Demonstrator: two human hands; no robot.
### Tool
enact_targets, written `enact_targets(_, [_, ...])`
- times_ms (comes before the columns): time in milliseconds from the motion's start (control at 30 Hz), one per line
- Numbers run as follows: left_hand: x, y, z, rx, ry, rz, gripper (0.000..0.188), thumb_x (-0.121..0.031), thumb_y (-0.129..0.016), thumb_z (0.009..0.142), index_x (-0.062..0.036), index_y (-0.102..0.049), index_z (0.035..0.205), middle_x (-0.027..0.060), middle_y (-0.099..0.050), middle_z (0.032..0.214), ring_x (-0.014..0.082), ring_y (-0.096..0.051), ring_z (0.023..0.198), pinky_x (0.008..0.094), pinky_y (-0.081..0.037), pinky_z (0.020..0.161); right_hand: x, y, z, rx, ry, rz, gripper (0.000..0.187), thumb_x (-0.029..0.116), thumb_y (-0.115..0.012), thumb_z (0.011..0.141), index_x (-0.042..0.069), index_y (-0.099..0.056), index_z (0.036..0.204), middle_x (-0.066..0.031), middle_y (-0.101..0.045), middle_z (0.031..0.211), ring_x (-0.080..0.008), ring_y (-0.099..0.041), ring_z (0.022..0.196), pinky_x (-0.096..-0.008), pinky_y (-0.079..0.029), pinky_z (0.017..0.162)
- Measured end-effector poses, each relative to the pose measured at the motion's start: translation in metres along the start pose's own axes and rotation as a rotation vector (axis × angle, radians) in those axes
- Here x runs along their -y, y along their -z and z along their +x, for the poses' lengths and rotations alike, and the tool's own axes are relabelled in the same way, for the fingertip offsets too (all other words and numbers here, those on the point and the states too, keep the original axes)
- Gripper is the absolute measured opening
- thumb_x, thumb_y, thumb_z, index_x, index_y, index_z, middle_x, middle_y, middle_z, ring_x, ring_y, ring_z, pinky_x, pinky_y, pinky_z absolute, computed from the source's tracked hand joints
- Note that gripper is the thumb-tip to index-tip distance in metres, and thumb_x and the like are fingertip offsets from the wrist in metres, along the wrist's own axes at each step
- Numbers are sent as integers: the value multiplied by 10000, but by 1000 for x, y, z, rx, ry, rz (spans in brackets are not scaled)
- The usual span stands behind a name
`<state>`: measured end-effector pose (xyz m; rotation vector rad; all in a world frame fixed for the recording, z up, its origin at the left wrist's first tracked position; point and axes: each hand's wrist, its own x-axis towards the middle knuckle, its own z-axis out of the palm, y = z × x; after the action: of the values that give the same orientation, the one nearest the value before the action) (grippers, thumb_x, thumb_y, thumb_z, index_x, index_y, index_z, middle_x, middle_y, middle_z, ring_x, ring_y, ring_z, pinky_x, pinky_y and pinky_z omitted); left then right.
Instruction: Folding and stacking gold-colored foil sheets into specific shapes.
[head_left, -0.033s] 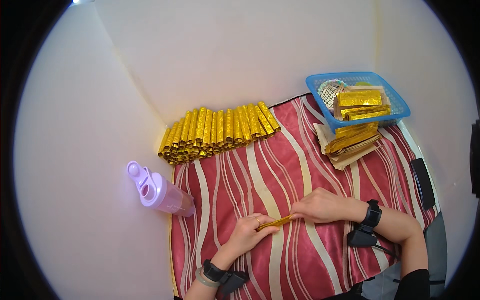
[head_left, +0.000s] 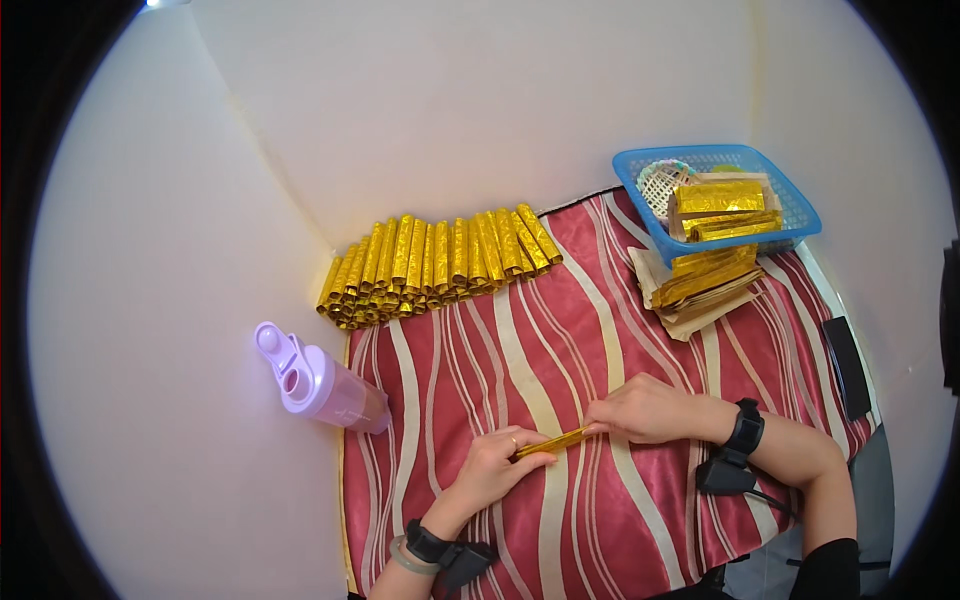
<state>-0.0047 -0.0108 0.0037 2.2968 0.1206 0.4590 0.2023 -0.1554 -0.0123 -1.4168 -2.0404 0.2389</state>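
Pale-lettered purple bottle (head_left: 345, 398), left hand (head_left: 490, 467) and right hand (head_left: 643, 409) pinching gold strip (head_left: 556, 444)

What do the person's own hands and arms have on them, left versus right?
The left hand wears a thin gold-coloured ring; on that wrist are a black strap with a boxy black module and a pale rounded bangle. The right wrist has another black band, a chunky black unit and a thin black cable. A black sleeve shows on the right arm.
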Motion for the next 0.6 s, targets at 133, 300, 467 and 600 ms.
enact_targets(133, [4,2,-5,-8,29,-47,150,-90,-716,801,8,-693,912,90,-681,761,140,-641,627,253,-496,569,4,5,0,103,-57,-44,217,269,-574,915,60,-564,856,-92,-600,650,-272,-599,577,-362,-459,505])
enact_targets(300, [7,4,-9,64,62,-80,127,-74,-686,826,11,-696,920,88,-685,762,134,-642,625,254,-504,563,5,5,1,42,-8,39,294,300,-549,935,51,-481,793,-121,-551,556,-317,-566,493,-406,-427,451])
enact_targets(467, [12,7,-7,12,-34,-45,131,-73,-695,806,-1,-702,915,84,-673,769,173,-639,660,270,-502,580,1,8,4,58,47,7,198,256,-568,907,59,-564,891,-107,-600,701,-272,-606,633,-363,-464,538])
enact_targets(600, [2,7,3,-152,-277,332,172,-42,-699,756,-59,-724,925,28,-603,780,185,-577,691,273,-479,572,-2,18,11,-119,285,-219,224,149,-591,821,59,-630,1022,-61,-590,910,-202,-586,821,-298,-487,659])
